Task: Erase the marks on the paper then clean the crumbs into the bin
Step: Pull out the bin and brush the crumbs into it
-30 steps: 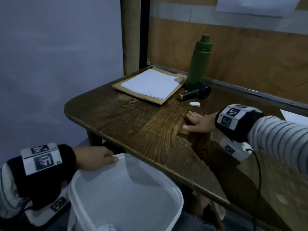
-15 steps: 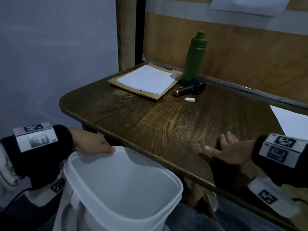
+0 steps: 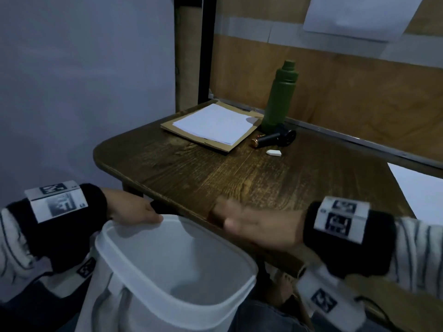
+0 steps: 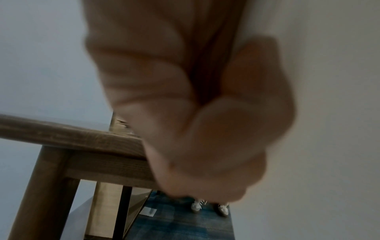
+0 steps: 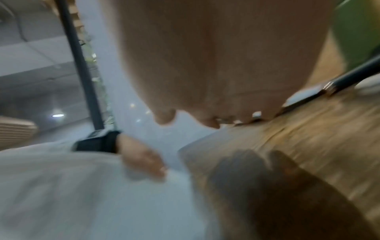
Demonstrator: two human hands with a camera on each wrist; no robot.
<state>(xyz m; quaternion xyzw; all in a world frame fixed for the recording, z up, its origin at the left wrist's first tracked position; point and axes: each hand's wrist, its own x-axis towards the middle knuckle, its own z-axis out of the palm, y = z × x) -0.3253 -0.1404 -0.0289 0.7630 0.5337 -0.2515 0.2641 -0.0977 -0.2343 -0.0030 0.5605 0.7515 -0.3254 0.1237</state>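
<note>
Since the earlier frames our right hand [image 3: 259, 226] has swept from mid-worktop, near the small white eraser [image 3: 273, 152], to the near edge of the dark wooden worktop [image 3: 172, 168], beside the white plastic bin [image 3: 177, 295] that we raised to that edge.

In the head view the right hand lies flat, fingers straight and blurred, holding nothing, at the lip above the bin. Our left hand [image 3: 130, 209] grips the bin's far rim. The white sheet of paper [image 3: 213, 124] rests on brown cardboard [image 3: 215, 146] at the far corner, with no marks that we can make out; a green metal bottle [image 3: 279, 97] and a black cylindrical gadget [image 3: 275, 138] stand beside it. Crumbs are too small to see.

The left wrist view shows curled fingers [image 4: 164, 100] pinching the white wall.

The right wrist view shows fingertips [image 5: 164, 116] extended over the edge.

We judge this the sweep's end, brushing crumbs into the bin.
</note>
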